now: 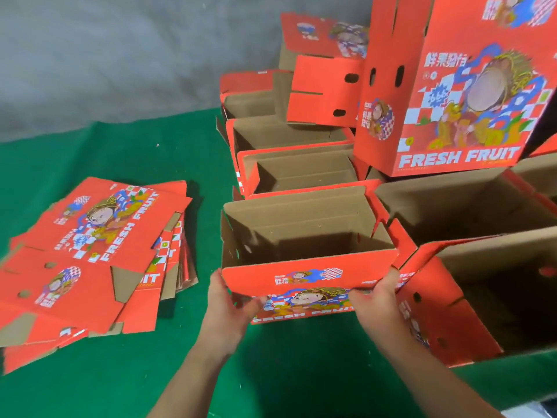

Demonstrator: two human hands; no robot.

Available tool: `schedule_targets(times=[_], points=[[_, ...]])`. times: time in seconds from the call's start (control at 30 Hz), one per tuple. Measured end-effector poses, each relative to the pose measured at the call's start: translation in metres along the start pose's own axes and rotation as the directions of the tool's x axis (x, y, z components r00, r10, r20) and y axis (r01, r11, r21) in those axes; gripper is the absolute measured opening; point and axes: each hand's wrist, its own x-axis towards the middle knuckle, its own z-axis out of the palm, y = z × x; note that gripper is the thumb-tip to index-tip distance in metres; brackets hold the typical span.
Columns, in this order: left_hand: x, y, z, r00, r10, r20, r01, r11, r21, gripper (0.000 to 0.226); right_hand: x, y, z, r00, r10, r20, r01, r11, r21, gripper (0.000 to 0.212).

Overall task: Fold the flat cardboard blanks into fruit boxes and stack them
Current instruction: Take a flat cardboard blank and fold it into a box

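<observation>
Both hands sit low in the middle of the frame, gripping the near wall of an open red fruit box (304,254): the left hand (229,306) curls round its lower left corner, and the right hand (373,300) pinches the lower right edge, fingers over the printed front. The box stands mouth up on the green table (180,372), its brown inside showing. Just behind it, toward the upper middle, a row of folded boxes (289,164) stands open, one behind the other. To the right, larger open boxes (470,267) fill the lower right, touching the held box's side. Above them, at the upper right, a printed box (452,101) stands on end, reading FRESH FRUIT. At the left of the frame lies a loose pile of flat blanks (90,257), well apart from the hands. A grey wall (120,55) closes the upper left.
</observation>
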Motion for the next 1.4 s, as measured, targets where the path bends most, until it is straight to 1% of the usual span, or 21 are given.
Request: schedule_targets(times=[0.1,0.23,0.37,0.43,0.5,0.6,0.67,0.73,0.83,0.93,1.0,1.07,1.13,1.2,1.3,1.37,1.4], points=[[0.013,0.005,0.002,0.999,-0.030,-0.027,0.031,0.999,0.042,0.059,0.012,0.000,0.007,0.998,0.020,0.058,-0.022,0.999,0.041,0.069],[0.028,0.012,-0.003,0.999,-0.026,-0.029,0.027,0.998,0.062,0.058,0.026,-0.002,0.021,0.998,0.036,0.054,-0.038,0.999,0.032,0.073],[0.027,0.018,-0.007,1.000,-0.004,0.003,0.004,0.999,0.037,0.051,0.023,-0.002,0.027,0.997,0.039,0.062,-0.038,0.999,-0.027,0.081],[0.015,0.020,-0.008,0.999,0.021,0.031,-0.022,0.999,0.032,0.041,0.018,-0.001,0.024,0.997,0.030,0.078,-0.031,0.999,0.015,0.078],[0.001,0.015,-0.011,0.999,0.035,0.020,-0.036,0.999,0.030,0.038,0.013,0.000,0.020,0.994,0.018,0.104,-0.024,0.998,0.056,0.077],[-0.017,0.008,-0.025,1.000,-0.004,-0.026,0.004,1.000,0.004,0.043,-0.002,-0.004,0.015,0.988,-0.039,0.146,0.024,0.995,0.101,0.078],[-0.024,0.011,-0.038,0.999,0.001,-0.052,-0.002,1.000,-0.020,0.051,-0.011,-0.014,0.011,0.977,-0.108,0.182,0.087,0.989,0.122,0.079],[-0.024,0.023,-0.050,0.996,0.023,-0.082,-0.025,0.999,-0.027,0.051,-0.011,-0.028,0.008,0.963,-0.194,0.187,0.171,0.977,0.131,0.078],[-0.021,0.056,-0.062,0.986,0.097,-0.136,-0.106,0.993,-0.059,0.038,-0.006,-0.060,0.000,0.951,-0.283,0.126,0.267,0.955,0.131,0.076],[-0.023,0.097,-0.068,0.968,0.187,-0.170,-0.207,0.972,-0.111,0.023,-0.002,-0.098,-0.009,0.934,-0.356,0.017,0.348,0.922,0.167,0.073],[-0.023,0.125,-0.072,0.951,0.245,-0.189,-0.273,0.952,-0.141,0.025,0.005,-0.122,-0.015,0.909,-0.417,-0.029,0.416,0.895,0.160,0.068],[-0.020,0.155,-0.076,0.928,0.308,-0.210,-0.344,0.925,-0.160,0.027,0.013,-0.148,-0.023,0.891,-0.453,-0.041,0.451,0.870,0.199,0.063],[-0.015,0.190,-0.077,0.891,0.406,-0.202,-0.436,0.890,-0.136,0.028,0.020,-0.179,-0.036,0.861,-0.502,-0.085,0.507,0.831,0.228,0.056],[-0.014,0.223,-0.078,0.840,0.508,-0.189,-0.530,0.843,-0.092,0.029,0.029,-0.209,-0.051,0.818,-0.558,-0.140,0.575,0.791,0.209,0.056],[-0.008,0.266,-0.077,0.744,0.633,-0.215,-0.653,0.757,-0.032,0.035,0.046,-0.248,-0.072,0.757,-0.613,-0.227,0.653,0.728,0.209,0.056],[0.008,0.284,-0.072,0.731,0.644,-0.226,-0.666,0.745,-0.030,0.041,0.063,-0.263,-0.082,0.708,-0.663,-0.241,0.701,0.702,0.129,0.060],[0.020,0.290,-0.070,0.737,0.635,-0.229,-0.650,0.760,0.016,0.044,0.074,-0.267,-0.085,0.700,-0.680,-0.216,0.707,0.704,0.075,0.062]])
